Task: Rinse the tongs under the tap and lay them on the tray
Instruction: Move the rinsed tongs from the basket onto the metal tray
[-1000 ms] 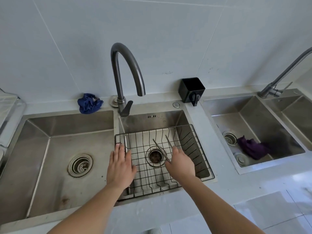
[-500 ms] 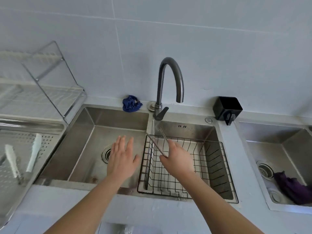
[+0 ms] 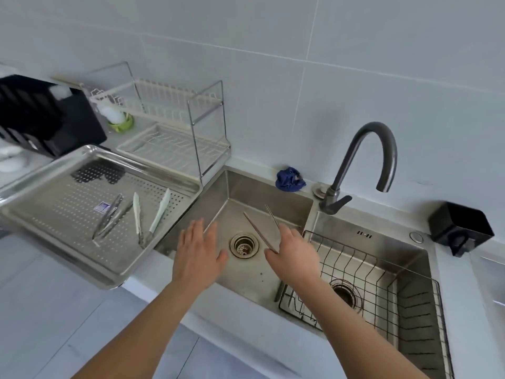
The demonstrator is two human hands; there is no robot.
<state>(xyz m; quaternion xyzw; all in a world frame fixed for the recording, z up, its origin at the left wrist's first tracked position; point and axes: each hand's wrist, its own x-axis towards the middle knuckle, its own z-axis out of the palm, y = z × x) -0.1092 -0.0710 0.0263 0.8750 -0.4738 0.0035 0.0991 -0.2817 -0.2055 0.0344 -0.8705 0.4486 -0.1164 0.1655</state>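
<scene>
From the head view, we are holding the tongs [image 3: 262, 231] in our right hand [image 3: 292, 253], fingers wrapped around the hinged end, above the left sink basin [image 3: 273, 192] and just right of its drain [image 3: 244, 245]. We are probably keeping them over the basin so any drips fall into steel rather than onto the counter. Our left hand [image 3: 198, 251] is hovering left of the drain, palm down, fingers spread and gripping nothing, seemingly ready to steady or receive the tool. The tongs' long axis is running from our right hand up and away toward the back wall of the basin, leaning slightly left, the two thin arms splayed apart with tips pointing away from us. The perforated tray [image 3: 82, 258] is sitting well left of the drain, already bearing two other pairs of tongs. We are judging the carry toward it as the step in hand.
</scene>
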